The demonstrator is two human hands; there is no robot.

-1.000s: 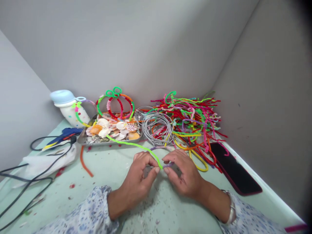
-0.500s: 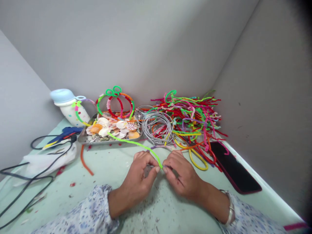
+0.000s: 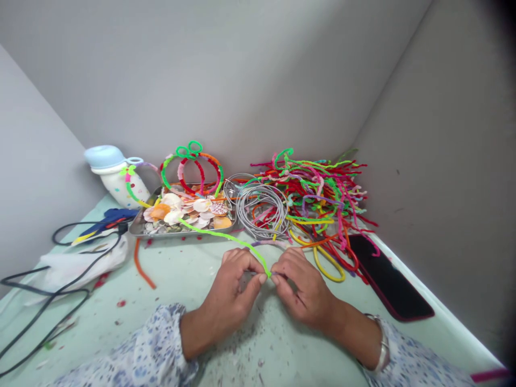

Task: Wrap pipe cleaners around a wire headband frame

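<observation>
My left hand (image 3: 231, 293) and my right hand (image 3: 300, 287) meet at the middle of the pale green table, fingertips pinched together. Both pinch one end of a bright green pipe cleaner (image 3: 220, 236), which runs up and left over the metal tray. A thin grey piece shows between my fingertips; I cannot make out what it is. A grey-purple strand (image 3: 268, 243) curves just beyond my right hand.
A metal tray (image 3: 137, 230) of seashells stands behind my hands, with pipe-cleaner hoops (image 3: 197, 166) above it. Grey wire rings (image 3: 260, 209) and a heap of coloured pipe cleaners (image 3: 318, 199) lie right. A dark phone (image 3: 389, 279), glue gun (image 3: 107, 220), white bottle (image 3: 116, 174), black cables (image 3: 48, 293).
My hands have drawn closer together, so the purple piece that showed by my right fingers is now nearly hidden. The green pipe cleaner's far end has shifted slightly.
</observation>
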